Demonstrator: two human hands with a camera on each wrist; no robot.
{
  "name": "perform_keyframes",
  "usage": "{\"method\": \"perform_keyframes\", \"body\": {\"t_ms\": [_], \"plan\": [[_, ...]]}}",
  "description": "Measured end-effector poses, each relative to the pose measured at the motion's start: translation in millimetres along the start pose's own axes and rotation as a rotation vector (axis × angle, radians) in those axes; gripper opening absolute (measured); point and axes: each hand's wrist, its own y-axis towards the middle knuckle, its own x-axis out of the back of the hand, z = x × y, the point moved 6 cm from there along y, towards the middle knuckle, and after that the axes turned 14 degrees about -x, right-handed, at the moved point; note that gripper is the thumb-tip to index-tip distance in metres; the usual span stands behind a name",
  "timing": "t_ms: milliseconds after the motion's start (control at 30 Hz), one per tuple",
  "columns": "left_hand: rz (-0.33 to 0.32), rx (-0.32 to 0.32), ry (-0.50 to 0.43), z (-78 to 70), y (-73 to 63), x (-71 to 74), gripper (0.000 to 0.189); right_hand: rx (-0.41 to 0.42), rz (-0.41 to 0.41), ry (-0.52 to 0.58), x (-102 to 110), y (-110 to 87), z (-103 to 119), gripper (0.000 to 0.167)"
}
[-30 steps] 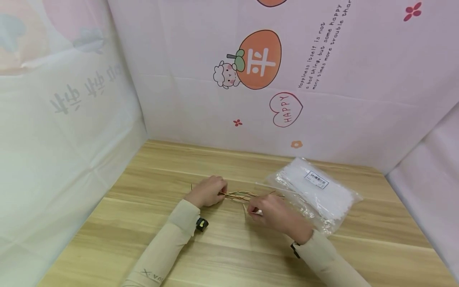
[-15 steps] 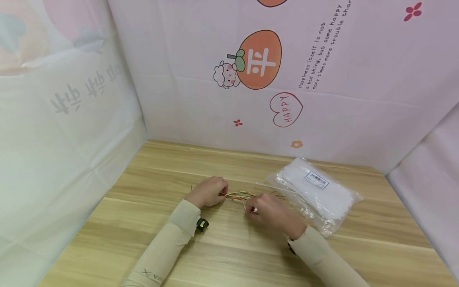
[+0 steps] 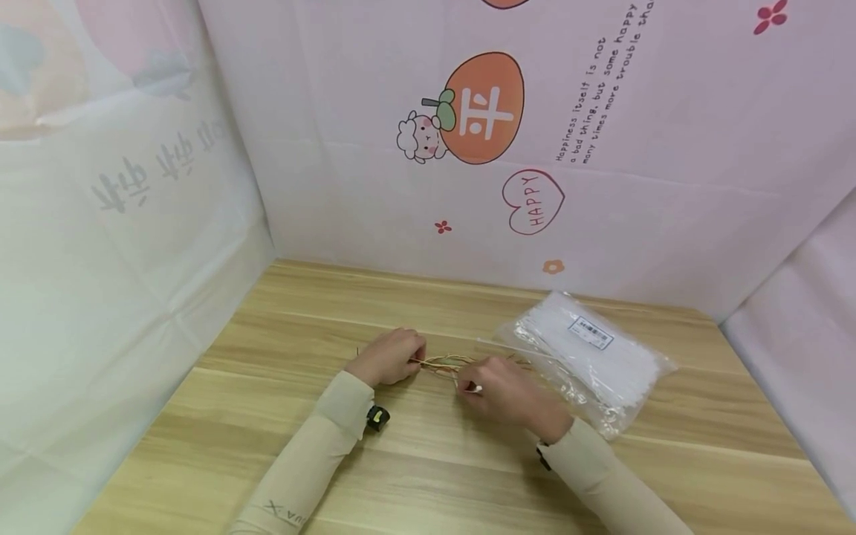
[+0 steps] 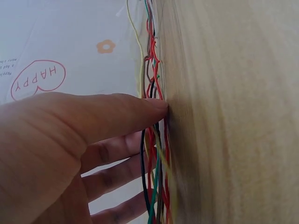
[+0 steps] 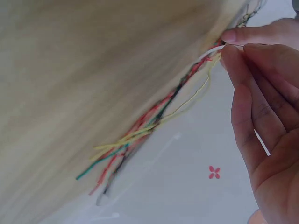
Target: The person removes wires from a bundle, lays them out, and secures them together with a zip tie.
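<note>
A bundle of thin wires [image 3: 441,362] in red, black, green, yellow and brown lies along the wooden table. My left hand [image 3: 388,358] pinches it, the thumb crossing over the strands in the left wrist view. Just to the right, my right hand [image 3: 504,390] pinches a white cable tie [image 5: 215,48] between thumb and index finger. In the right wrist view the strip curves from those fingertips to the bundle; its far side is hidden behind the wires and fingers. Loose, splayed wire ends [image 5: 105,161] extend past the right hand.
A clear plastic bag [image 3: 595,357] full of white cable ties, with a barcode label, lies right behind the right hand. One loose cable tie [image 3: 511,347] lies by its left edge. Printed cloth walls [image 3: 374,223] stand at the table's back and sides.
My right hand has shifted slightly left, closer to the bundle, still pinching the cable tie. My left hand keeps its place on the wires.
</note>
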Motion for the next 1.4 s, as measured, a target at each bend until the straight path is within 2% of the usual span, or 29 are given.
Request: {"method": "perform_keyframes", "body": {"t_ms": [333,533,767,967,1100,1200,1400], "plan": [[-0.007,-0.005,0.002,1.4,2.2,-1.0,0.008,-0.006,-0.009,-0.007,8.0,-0.4,5.7,0.026],[0.009,-0.006,-0.019,-1.7,1.4,-2.6,0.007,-0.016,0.032,-0.002,-2.5,5.3,1.1,0.025],[0.016,-0.002,-0.031,-2.1,2.8,-4.8,0.008,-0.034,0.034,-0.028,-12.7,14.4,-5.1,0.034],[0.013,0.008,-0.083,-3.0,4.5,1.5,0.014,-0.072,0.060,-0.045,-14.9,20.7,-5.9,0.024],[0.017,0.044,-0.100,-1.3,11.8,8.6,0.018,-0.084,0.083,-0.041,-15.2,23.4,-7.2,0.024],[0.038,0.090,-0.105,2.1,21.1,13.1,0.012,-0.084,0.091,-0.047,-15.5,24.7,-8.3,0.025],[0.050,0.197,-0.180,8.7,37.3,12.2,0.011,-0.073,0.105,-0.060,-17.0,26.1,-7.0,0.022]]}}
